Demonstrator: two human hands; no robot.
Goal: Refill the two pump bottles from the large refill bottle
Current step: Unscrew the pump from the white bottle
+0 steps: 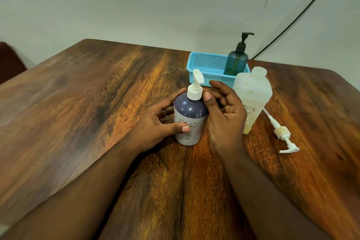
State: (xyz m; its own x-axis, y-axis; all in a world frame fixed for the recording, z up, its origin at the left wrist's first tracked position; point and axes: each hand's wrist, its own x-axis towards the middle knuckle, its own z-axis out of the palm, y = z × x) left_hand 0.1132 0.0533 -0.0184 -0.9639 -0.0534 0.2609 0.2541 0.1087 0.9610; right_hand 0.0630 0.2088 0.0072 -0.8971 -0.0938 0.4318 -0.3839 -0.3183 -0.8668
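Note:
A purple-and-white pump bottle (190,117) with a white pump head stands upright at the table's middle. My left hand (155,122) grips its body from the left, thumb across the front. My right hand (224,111) is open beside the bottle's right side, its thumb touching near the white collar. The large translucent refill bottle (253,95) stands uncapped just right of my right hand, with a little yellowish liquid at its bottom. A green pump bottle (236,62) with a black pump stands in the blue basket (206,66).
A loose white pump with its tube (281,132) lies on the wooden table (97,103) to the right of the refill bottle. A black cable (292,23) runs down the wall behind. The wall is close behind the basket.

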